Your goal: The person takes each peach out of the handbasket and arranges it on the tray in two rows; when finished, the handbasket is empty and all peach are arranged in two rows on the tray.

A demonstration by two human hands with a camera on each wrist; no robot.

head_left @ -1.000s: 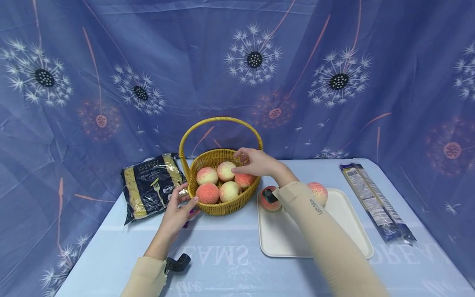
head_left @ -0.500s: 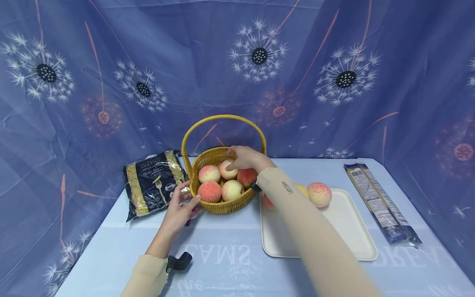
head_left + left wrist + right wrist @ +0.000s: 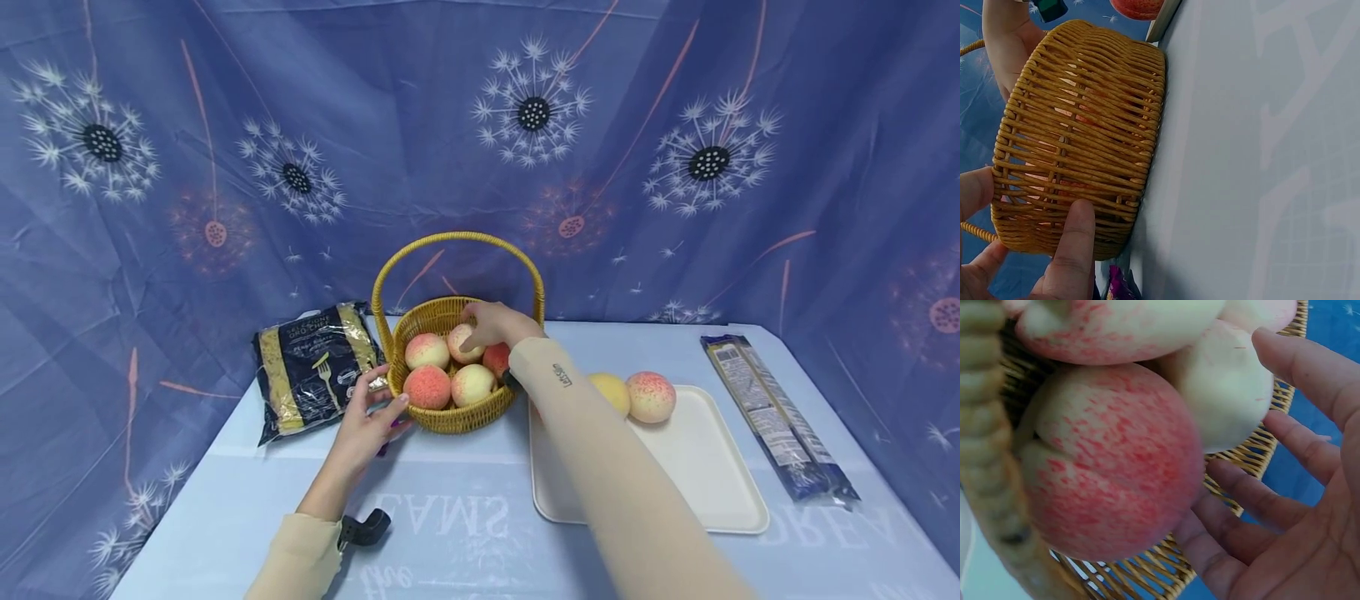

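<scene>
A woven yellow basket point(image 3: 465, 415) with a hoop handle stands mid-table and holds several peaches. My right hand point(image 3: 491, 323) reaches into it from the right, and its fingertips rest on the pale rear peach point(image 3: 456, 342). In the right wrist view the right hand point(image 3: 1297, 487) lies open-palmed behind a pale peach point(image 3: 1222, 387) and a red peach point(image 3: 1110, 469), its fingers loosely spread. My left hand point(image 3: 367, 425) holds the basket's near left wall. Its thumb point(image 3: 1072, 250) presses on the basket's weave point(image 3: 1079, 137), and another finger sits at the rim.
A cream tray point(image 3: 697, 483) lies right of the basket, with a yellow peach point(image 3: 611, 392) and a red-speckled peach point(image 3: 651, 396) at its far edge. A dark pasta bag point(image 3: 318, 371) lies to the left and a long spaghetti packet point(image 3: 776, 417) to the far right. Blue cloth surrounds the table.
My right hand has moved left and deeper into the basket, from above the red peach to the pale rear one. The left hand has stayed on the basket.
</scene>
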